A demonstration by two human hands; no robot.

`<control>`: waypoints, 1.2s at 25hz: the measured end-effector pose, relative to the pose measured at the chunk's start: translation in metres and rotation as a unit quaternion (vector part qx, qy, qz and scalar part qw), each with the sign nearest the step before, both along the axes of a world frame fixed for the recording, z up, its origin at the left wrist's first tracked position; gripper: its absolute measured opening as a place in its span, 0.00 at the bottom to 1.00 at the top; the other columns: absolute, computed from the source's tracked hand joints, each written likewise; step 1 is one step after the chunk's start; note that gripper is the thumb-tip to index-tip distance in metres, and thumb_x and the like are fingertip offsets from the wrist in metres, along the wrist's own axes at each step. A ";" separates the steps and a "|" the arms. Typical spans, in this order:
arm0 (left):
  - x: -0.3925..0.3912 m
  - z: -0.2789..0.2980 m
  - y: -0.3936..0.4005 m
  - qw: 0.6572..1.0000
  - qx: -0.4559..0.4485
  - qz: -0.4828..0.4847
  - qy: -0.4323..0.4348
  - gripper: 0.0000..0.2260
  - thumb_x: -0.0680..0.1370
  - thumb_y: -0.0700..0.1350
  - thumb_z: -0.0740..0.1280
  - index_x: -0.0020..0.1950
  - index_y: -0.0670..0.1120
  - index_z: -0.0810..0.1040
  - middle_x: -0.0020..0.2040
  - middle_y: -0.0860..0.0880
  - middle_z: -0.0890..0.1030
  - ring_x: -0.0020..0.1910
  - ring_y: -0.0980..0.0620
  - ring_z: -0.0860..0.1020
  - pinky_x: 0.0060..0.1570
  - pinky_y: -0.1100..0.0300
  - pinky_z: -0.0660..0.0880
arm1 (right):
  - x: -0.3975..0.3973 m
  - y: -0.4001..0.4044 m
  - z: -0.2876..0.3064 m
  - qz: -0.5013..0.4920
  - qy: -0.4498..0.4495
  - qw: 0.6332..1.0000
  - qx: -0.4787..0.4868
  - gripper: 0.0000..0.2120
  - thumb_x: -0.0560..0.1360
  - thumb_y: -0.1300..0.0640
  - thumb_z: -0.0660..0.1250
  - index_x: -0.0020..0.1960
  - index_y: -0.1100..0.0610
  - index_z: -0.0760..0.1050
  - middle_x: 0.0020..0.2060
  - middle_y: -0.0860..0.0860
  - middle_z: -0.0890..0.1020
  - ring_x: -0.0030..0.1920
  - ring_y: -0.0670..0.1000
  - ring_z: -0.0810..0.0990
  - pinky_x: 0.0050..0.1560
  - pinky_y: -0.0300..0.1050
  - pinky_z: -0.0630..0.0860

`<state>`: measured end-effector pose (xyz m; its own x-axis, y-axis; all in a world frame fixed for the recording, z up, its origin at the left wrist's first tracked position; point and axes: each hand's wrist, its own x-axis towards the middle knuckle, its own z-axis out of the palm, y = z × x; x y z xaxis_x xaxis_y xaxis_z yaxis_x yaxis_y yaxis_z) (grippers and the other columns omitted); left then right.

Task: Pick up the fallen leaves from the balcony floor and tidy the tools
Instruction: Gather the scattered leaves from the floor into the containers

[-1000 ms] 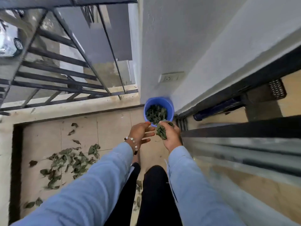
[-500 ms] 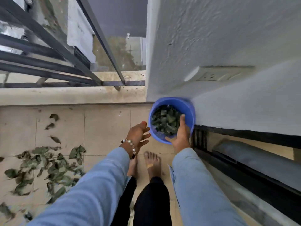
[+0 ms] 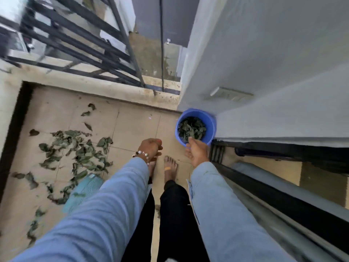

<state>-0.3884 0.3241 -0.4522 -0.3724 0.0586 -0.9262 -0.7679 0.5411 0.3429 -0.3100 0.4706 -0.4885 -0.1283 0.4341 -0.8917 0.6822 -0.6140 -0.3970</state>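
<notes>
Nearby, scattered leaves (image 3: 75,154) left of bare feet (image 3: 170,167), teal dustpan (image 3: 85,188) among them.

1 blue bucket (image 3: 210,127), 2 hands, 2 bare feet, 1 teal dustpan (image 3: 85,190), leaves (image 3: 79,154) too many to count.

Blue bucket (image 3: 208,118) upright in the wall corner, holding dark green leaves. Fallen leaves (image 3: 75,154) lie scattered over the balcony floor (image 3: 136,125) to my left.

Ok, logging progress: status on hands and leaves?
Left hand empty, loosely curled. Right hand open at blue bucket rim. Leaves remain on floor. Nothing in the way.
</notes>
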 end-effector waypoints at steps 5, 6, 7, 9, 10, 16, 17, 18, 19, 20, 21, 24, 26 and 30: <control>0.029 0.086 -0.076 0.990 -0.050 -0.047 0.121 0.04 0.77 0.48 0.65 0.46 0.50 0.79 0.48 0.45 0.84 0.49 0.43 0.81 0.54 0.53 0.77 | -0.008 -0.046 0.104 0.216 0.015 0.976 0.008 0.09 0.76 0.61 0.62 0.37 0.57 0.72 0.29 0.53 0.74 0.28 0.50 0.71 0.27 0.40 0.68; 0.037 0.097 -0.096 0.988 -0.068 -0.035 0.134 0.04 0.76 0.48 0.65 0.47 0.51 0.79 0.51 0.44 0.83 0.51 0.41 0.81 0.56 0.50 0.77 | -0.012 -0.061 0.118 0.276 0.013 0.961 0.013 0.08 0.74 0.61 0.63 0.36 0.56 0.73 0.28 0.52 0.74 0.27 0.50 0.71 0.27 0.40 0.68; 0.047 0.105 -0.117 0.987 -0.083 -0.010 0.136 0.04 0.76 0.48 0.65 0.47 0.51 0.79 0.52 0.43 0.83 0.53 0.40 0.80 0.56 0.49 0.77 | -0.015 -0.078 0.131 0.338 0.015 0.941 0.015 0.09 0.74 0.60 0.63 0.35 0.56 0.73 0.28 0.52 0.74 0.26 0.50 0.71 0.26 0.39 0.67; 0.069 0.116 -0.159 0.982 -0.111 0.065 0.137 0.06 0.77 0.49 0.65 0.50 0.50 0.79 0.53 0.42 0.82 0.54 0.39 0.79 0.56 0.48 0.77 | -0.024 -0.116 0.149 0.454 0.024 0.890 0.019 0.09 0.73 0.59 0.63 0.34 0.54 0.73 0.28 0.53 0.75 0.26 0.51 0.70 0.26 0.38 0.67; 0.082 0.121 -0.180 0.977 -0.122 0.107 0.139 0.07 0.77 0.49 0.65 0.52 0.49 0.79 0.53 0.42 0.82 0.53 0.39 0.79 0.55 0.49 0.77 | -0.028 -0.137 0.158 0.518 0.031 0.855 0.024 0.08 0.73 0.59 0.64 0.35 0.55 0.74 0.29 0.53 0.75 0.28 0.51 0.71 0.27 0.39 0.68; 0.159 0.139 -0.284 0.934 -0.178 0.273 0.148 0.10 0.78 0.46 0.64 0.54 0.46 0.82 0.52 0.42 0.83 0.53 0.40 0.79 0.54 0.51 0.76 | -0.040 -0.271 0.181 0.805 0.088 0.575 0.119 0.09 0.75 0.56 0.65 0.48 0.62 0.79 0.39 0.56 0.80 0.39 0.56 0.77 0.42 0.48 0.74; 0.181 0.146 -0.312 0.918 -0.193 0.313 0.150 0.10 0.78 0.46 0.64 0.55 0.45 0.81 0.53 0.41 0.83 0.53 0.40 0.79 0.54 0.51 0.76 | -0.032 -0.309 0.186 0.857 0.105 0.483 0.144 0.11 0.76 0.56 0.64 0.50 0.63 0.79 0.43 0.58 0.81 0.45 0.57 0.78 0.46 0.48 0.74; 0.199 0.149 -0.335 0.901 -0.207 0.347 0.156 0.10 0.78 0.45 0.65 0.55 0.45 0.81 0.53 0.41 0.83 0.54 0.40 0.79 0.54 0.51 0.76 | -0.025 -0.342 0.190 0.895 0.122 0.396 0.165 0.12 0.77 0.55 0.63 0.52 0.63 0.78 0.47 0.58 0.81 0.49 0.59 0.79 0.49 0.47 0.74; 0.220 0.153 -0.357 0.886 -0.219 0.375 0.159 0.10 0.78 0.45 0.65 0.55 0.44 0.81 0.54 0.41 0.82 0.54 0.40 0.79 0.55 0.51 0.76 | -0.015 -0.375 0.194 0.923 0.138 0.311 0.182 0.12 0.77 0.55 0.62 0.53 0.62 0.78 0.49 0.58 0.81 0.52 0.59 0.79 0.50 0.47 0.74; 0.242 0.157 -0.377 0.877 -0.236 0.387 0.159 0.10 0.78 0.46 0.64 0.56 0.44 0.81 0.55 0.41 0.82 0.55 0.41 0.79 0.55 0.53 0.75 | -0.002 -0.407 0.195 0.941 0.150 0.231 0.196 0.12 0.78 0.54 0.61 0.54 0.61 0.78 0.50 0.58 0.81 0.53 0.59 0.79 0.50 0.47 0.74; 0.262 0.162 -0.394 0.875 -0.250 0.383 0.155 0.11 0.79 0.46 0.63 0.57 0.45 0.80 0.56 0.42 0.82 0.56 0.42 0.78 0.56 0.54 0.75 | 0.010 -0.434 0.197 0.950 0.160 0.163 0.214 0.13 0.78 0.54 0.60 0.55 0.61 0.77 0.51 0.58 0.81 0.54 0.59 0.79 0.50 0.47 0.74; 0.334 0.174 -0.440 0.864 -0.287 0.395 0.125 0.12 0.81 0.44 0.61 0.60 0.43 0.80 0.59 0.41 0.80 0.59 0.41 0.77 0.57 0.54 0.74 | 0.060 -0.509 0.195 0.950 0.194 0.006 0.244 0.14 0.78 0.54 0.60 0.59 0.59 0.76 0.56 0.58 0.80 0.56 0.59 0.78 0.53 0.50 0.75; 0.389 0.173 -0.462 0.837 -0.311 0.439 0.095 0.13 0.81 0.44 0.61 0.61 0.42 0.79 0.60 0.40 0.80 0.60 0.41 0.76 0.57 0.54 0.73 | 0.098 -0.551 0.199 0.943 0.218 -0.075 0.241 0.14 0.79 0.54 0.59 0.59 0.58 0.76 0.57 0.58 0.80 0.58 0.60 0.76 0.57 0.52 0.75; 0.467 0.169 -0.478 0.776 -0.340 0.529 0.046 0.13 0.80 0.45 0.61 0.61 0.42 0.78 0.61 0.40 0.79 0.60 0.40 0.76 0.58 0.52 0.73 | 0.163 -0.616 0.206 0.929 0.245 -0.186 0.205 0.14 0.79 0.53 0.59 0.60 0.59 0.76 0.58 0.59 0.78 0.61 0.62 0.73 0.62 0.53 0.71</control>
